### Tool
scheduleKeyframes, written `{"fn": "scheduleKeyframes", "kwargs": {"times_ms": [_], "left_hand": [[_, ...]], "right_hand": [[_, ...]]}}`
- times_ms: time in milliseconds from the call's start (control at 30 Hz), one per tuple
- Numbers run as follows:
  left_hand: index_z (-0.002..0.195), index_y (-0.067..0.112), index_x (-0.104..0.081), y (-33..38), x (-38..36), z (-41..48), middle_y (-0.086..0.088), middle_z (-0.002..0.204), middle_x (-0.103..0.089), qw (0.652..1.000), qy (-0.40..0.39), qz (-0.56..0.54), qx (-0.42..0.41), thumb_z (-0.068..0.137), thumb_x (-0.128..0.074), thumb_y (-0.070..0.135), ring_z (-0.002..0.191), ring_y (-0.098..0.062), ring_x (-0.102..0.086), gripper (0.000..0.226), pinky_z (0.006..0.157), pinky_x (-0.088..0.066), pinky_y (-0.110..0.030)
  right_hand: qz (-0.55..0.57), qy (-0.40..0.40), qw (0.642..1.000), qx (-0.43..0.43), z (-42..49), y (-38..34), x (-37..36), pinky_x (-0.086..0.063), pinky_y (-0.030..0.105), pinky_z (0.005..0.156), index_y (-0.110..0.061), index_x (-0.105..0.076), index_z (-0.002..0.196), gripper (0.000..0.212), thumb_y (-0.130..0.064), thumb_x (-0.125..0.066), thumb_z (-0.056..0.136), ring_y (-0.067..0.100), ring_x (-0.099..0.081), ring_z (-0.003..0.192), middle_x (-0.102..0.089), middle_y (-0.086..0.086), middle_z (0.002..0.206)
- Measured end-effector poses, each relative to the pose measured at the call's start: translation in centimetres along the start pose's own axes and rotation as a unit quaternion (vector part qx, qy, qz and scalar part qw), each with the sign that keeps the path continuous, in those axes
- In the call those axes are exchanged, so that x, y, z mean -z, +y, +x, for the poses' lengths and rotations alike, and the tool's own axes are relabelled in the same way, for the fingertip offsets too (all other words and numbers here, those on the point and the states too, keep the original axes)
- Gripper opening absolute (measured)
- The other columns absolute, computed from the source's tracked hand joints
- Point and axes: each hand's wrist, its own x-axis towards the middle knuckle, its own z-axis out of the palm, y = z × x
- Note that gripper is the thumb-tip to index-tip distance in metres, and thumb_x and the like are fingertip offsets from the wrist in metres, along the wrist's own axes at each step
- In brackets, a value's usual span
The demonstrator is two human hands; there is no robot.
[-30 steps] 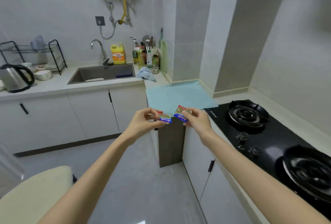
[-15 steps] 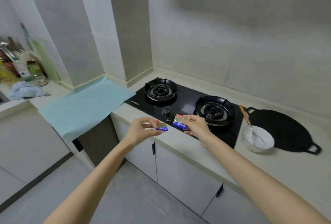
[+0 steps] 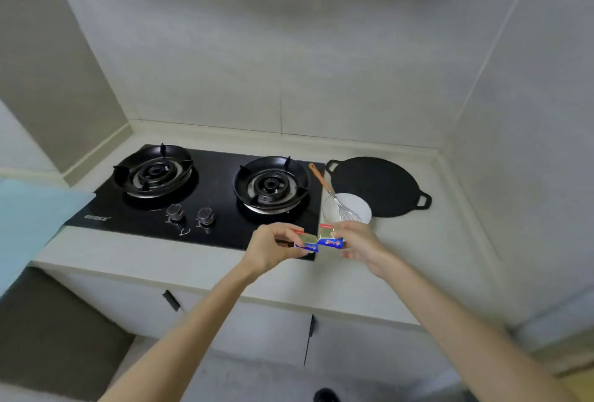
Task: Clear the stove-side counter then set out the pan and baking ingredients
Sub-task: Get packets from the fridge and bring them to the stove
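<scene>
1. Packets: you hold two small foil ones, gold on top and blue on the side. The left packet point(image 3: 307, 241) and right packet point(image 3: 328, 238) sit end to end between your hands; whether they touch is unclear.
2. Your left hand point(image 3: 270, 249) has its fingers curled, pinching the left packet by its outer end between thumb and fingertips.
3. Your right hand point(image 3: 356, 242) pinches the right packet the same way, with the thumb on top and the other fingers curled beneath.
4. The pan point(image 3: 376, 186), flat, black and two-handled, lies on the counter point(image 3: 160, 260) beyond your right hand, well apart from it.
5. A white bowl point(image 3: 356, 205) stands just beyond your right hand, between it and the pan, overlapping the pan's near edge. A whisk point(image 3: 342, 210) rests in it, with its wooden handle leaning away to the left.
6. The stove point(image 3: 218, 183) stretches left of and beyond your left hand; both hands hover over its near right corner.
7. A blue sheet point(image 3: 29, 218) lies far to the left of your left hand.
</scene>
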Motion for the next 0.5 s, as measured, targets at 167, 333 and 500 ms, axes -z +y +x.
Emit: {"fn": "scheduleKeyframes", "kwargs": {"times_ms": [167,333,500], "left_hand": [[0.063,0.025,-0.072,-1.9,-6.4,4.4,0.011,0.1,-0.068,0.999,-0.042,0.03,0.013,0.064,-0.085,0.006,0.089,-0.002,-0.064,0.023,0.076,-0.048,-0.013],[0.053,0.04,-0.068,-4.8,-10.3,6.9,0.017,0.095,-0.069,0.996,-0.04,0.045,0.059,0.062,-0.087,0.008,0.08,-0.007,-0.063,0.038,0.074,-0.048,-0.028],[0.058,0.028,-0.07,-6.8,-12.4,8.8,0.006,0.09,-0.07,0.995,-0.013,0.073,0.065,0.062,-0.082,-0.005,0.084,0.013,-0.061,0.035,0.065,-0.04,-0.004]], "right_hand": [[-0.026,-0.001,0.997,-0.075,3.8,4.1,5.8,-0.045,0.023,0.061,-0.017,-0.065,0.104,0.016,-0.016,-0.06,0.089,0.012,-0.054,0.069,-0.062,0.001,0.078],[-0.03,-0.017,0.992,-0.124,7.4,7.6,8.4,-0.046,0.022,0.062,-0.014,-0.064,0.104,0.016,-0.013,-0.061,0.088,0.012,-0.055,0.071,-0.063,0.004,0.087],[-0.063,-0.058,0.989,-0.122,10.5,9.4,8.5,-0.046,0.018,0.058,-0.012,-0.065,0.11,0.022,-0.011,-0.058,0.089,0.008,-0.055,0.072,-0.063,0.005,0.095]]}}
